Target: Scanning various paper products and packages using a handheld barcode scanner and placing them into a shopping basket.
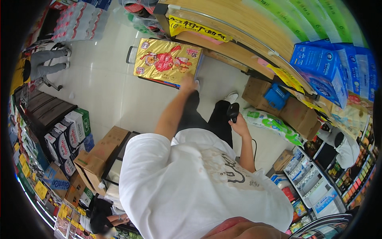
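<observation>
A gold package with red print and cartoon figures lies on a low flat cart, whose dark handle loop shows at its left end. My left hand reaches forward to the near right corner of the package and seems to touch it. Its fingers are small and blurred, so their pose is unclear. In my right hand, beside my right thigh, is a black handheld scanner, held upright by its grip. A thin dark cable hangs below that hand.
Wooden shelving with yellow signs runs along the front right, holding blue boxes. Under it lie open cartons and a green-white bag. Stacked cartons stand at left. One person in grey trousers stands far left; another is behind.
</observation>
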A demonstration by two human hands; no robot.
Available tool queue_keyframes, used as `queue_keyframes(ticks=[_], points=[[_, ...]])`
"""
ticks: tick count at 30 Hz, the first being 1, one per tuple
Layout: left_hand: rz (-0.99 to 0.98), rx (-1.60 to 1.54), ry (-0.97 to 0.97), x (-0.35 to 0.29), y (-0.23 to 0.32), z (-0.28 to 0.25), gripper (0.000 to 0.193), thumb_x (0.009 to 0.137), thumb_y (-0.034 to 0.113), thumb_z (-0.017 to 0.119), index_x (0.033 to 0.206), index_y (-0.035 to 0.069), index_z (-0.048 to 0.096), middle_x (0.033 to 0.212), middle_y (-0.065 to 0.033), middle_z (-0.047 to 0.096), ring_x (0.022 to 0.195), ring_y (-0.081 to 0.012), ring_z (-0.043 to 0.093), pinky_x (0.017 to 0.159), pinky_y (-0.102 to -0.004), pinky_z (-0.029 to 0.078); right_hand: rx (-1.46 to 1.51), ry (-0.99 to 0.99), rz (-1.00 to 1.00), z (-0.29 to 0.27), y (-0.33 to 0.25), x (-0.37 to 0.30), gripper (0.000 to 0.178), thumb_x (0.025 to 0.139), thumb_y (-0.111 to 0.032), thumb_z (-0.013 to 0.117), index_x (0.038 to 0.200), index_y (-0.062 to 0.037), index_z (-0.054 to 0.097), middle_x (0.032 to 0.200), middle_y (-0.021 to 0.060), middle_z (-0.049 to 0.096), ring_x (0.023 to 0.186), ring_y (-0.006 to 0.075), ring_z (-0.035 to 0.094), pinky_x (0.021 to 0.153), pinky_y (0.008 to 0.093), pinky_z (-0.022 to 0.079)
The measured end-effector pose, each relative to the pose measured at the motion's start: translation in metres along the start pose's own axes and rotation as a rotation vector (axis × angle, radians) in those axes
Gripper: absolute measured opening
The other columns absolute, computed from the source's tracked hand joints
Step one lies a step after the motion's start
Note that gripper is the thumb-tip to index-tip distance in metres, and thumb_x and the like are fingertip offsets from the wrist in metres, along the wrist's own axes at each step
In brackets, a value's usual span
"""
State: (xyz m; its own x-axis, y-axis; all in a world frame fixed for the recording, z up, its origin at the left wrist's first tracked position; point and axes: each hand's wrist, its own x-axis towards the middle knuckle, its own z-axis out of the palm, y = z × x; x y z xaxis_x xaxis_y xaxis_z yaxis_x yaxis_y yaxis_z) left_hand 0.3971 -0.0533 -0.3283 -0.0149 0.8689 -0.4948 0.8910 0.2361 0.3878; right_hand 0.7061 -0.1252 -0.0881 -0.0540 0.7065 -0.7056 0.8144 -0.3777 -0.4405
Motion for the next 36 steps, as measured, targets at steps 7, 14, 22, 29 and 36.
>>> queue_keyframes(ticks=[7, 14, 22, 29, 36], points=[[0.314, -0.362, -0.704, -0.091, 0.064, 0.069, 0.036, 0.078, 0.032, 0.063, 0.104, 0.008, 0.071, 0.108, -0.0161, 0.069, 0.108, -0.0305, 0.063, 0.096, -0.0405, 0.047, -0.001, 0.007, 0.047, -0.004, 0.005, 0.001, 0.056, 0.076, -0.015, 0.072, 0.125, -0.0021, 0.049, 0.111, 0.0238, 0.063, 0.109, 0.0407, 0.059, 0.093, 0.042, 0.046], [-0.23, -1.057, -0.326, 0.009, -0.071, 0.075, 0.032, 0.091, 0.03, 0.055, 0.103, 0.003, 0.067, 0.088, -0.013, 0.069, 0.077, -0.0217, 0.066, 0.071, -0.0332, 0.055, -0.241, -0.095, -0.044, 0.026, 0.052, 0.007, 0.062, 0.075, -0.025, 0.071, 0.125, 0.0037, 0.047, 0.113, 0.0285, 0.06, 0.11, 0.0435, 0.056, 0.095, 0.0465, 0.046], [-0.507, -1.026, -0.176, 0.043, -0.146, -0.036, 0.037, 0.085, 0.029, 0.054, 0.112, 0.004, 0.058, 0.09, -0.0124, 0.068, 0.066, -0.0206, 0.065, 0.052, -0.0306, 0.047, -0.095, -0.019, 0.056, -0.013, 0.018, -0.03, 0.069, 0.077, -0.025, 0.069, 0.128, 0.0113, 0.04, 0.112, 0.0326, 0.06, 0.109, 0.0429, 0.058, 0.093, 0.0468, 0.048], [0.4, -0.045, -0.319, 0.04, -0.083, 0.045, 0.035, 0.09, 0.042, 0.055, 0.094, 0.009, 0.065, 0.082, -0.011, 0.065, 0.08, -0.0268, 0.064, 0.07, -0.0447, 0.051, -0.107, 0.079, 0.02, -0.014, 0.068, -0.031, 0.049, 0.073, -0.026, 0.068, 0.107, 0.0073, 0.059, 0.109, 0.0301, 0.062, 0.104, 0.0447, 0.058, 0.088, 0.0479, 0.048], [0.372, -0.156, -0.422, -0.039, 0.047, 0.029, 0.035, 0.076, 0.026, 0.058, 0.101, 0.008, 0.073, 0.104, -0.0176, 0.07, 0.103, -0.0336, 0.065, 0.094, -0.0421, 0.047, 0.006, 0.089, -0.034, -0.011, 0.029, -0.033, 0.054, 0.074, -0.021, 0.073, 0.12, -0.0006, 0.052, 0.107, 0.0261, 0.065, 0.105, 0.043, 0.06, 0.089, 0.0442, 0.047]])
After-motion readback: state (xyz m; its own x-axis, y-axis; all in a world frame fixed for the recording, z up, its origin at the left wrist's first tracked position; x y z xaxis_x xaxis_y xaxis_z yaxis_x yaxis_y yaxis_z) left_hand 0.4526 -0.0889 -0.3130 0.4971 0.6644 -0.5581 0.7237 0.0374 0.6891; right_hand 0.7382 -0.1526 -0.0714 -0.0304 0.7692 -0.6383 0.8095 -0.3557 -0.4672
